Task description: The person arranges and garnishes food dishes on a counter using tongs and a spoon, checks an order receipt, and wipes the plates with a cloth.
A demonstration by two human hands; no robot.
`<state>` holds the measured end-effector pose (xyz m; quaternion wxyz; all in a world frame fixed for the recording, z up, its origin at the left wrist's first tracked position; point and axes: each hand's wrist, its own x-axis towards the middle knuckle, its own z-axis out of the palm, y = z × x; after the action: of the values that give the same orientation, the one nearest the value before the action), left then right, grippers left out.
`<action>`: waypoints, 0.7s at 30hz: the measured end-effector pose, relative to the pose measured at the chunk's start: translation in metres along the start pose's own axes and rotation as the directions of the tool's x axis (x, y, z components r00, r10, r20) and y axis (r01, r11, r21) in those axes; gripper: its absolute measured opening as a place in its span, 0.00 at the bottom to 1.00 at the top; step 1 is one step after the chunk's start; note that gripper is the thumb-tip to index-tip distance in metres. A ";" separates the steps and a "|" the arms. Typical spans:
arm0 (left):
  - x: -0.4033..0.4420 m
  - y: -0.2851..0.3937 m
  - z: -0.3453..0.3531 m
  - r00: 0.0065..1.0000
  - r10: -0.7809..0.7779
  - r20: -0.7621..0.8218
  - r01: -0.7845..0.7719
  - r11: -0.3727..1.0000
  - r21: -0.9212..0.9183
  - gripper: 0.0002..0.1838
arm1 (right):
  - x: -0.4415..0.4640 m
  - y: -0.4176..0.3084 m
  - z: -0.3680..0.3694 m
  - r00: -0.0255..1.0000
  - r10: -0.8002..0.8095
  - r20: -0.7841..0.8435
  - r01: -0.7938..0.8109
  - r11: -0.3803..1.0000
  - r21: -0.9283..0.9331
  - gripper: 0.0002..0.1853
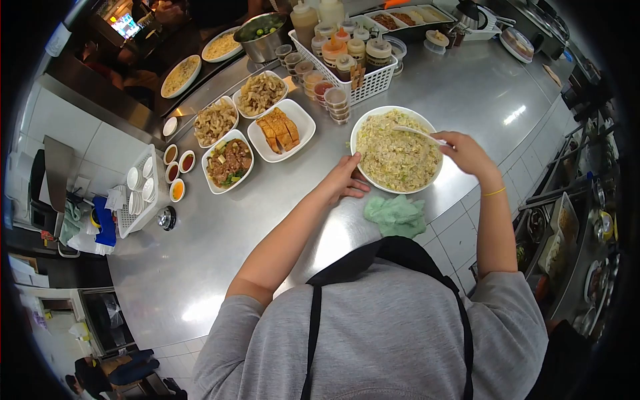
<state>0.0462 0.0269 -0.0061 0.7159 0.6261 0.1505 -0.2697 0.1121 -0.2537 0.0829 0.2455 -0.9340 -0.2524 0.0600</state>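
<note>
A white oval plate [355,167] heaped with fried rice [398,157] stands on the steel counter. My right hand [463,152] grips the handle of a white spoon [415,132], whose bowl rests on the rice. At the plate's left rim is my left hand [345,180], its thumb against the rim and its fingers spread low beside it. A crumpled green cloth [396,215] lies just below the plate. To the left are a white dish of sliced golden food [279,131] and a bowl of meat with greens [229,162].
A white basket of sauce bottles [373,85] stands behind the plate, with stacked sauce cups [337,105] beside it. Small sauce dishes [177,190], a bell [167,217] and a cup rack [139,193] are at the left. A person [110,371] is at the lower left.
</note>
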 end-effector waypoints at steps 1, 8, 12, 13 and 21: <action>0.003 0.000 0.005 0.998 -0.046 0.036 0.046 0.999 -0.020 0.28 | -0.005 -0.001 0.006 0.999 0.013 -0.031 -0.013 1.000 0.027 0.16; 0.014 -0.004 0.024 0.994 0.010 -0.106 -0.018 0.997 -0.078 0.25 | -0.050 -0.037 0.001 0.999 0.031 0.040 -0.029 0.999 -0.044 0.17; 0.018 -0.012 0.030 0.982 0.052 -0.179 -0.068 0.994 -0.089 0.23 | -0.045 -0.023 -0.014 0.998 0.059 0.008 -0.059 0.976 0.207 0.16; 0.016 -0.013 0.033 0.980 0.057 -0.191 -0.079 0.991 -0.109 0.22 | -0.038 -0.019 -0.017 0.998 0.057 0.004 -0.057 0.977 0.208 0.16; 0.006 -0.011 0.048 0.968 0.062 -0.244 -0.106 0.980 -0.169 0.21 | 0.000 0.022 0.024 0.976 0.075 -0.204 -0.077 0.997 -0.001 0.15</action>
<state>0.0392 -0.0221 -0.0100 0.7575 0.5921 0.2322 -0.1475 0.1162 -0.2593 0.0510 0.2634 -0.9453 -0.1905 -0.0277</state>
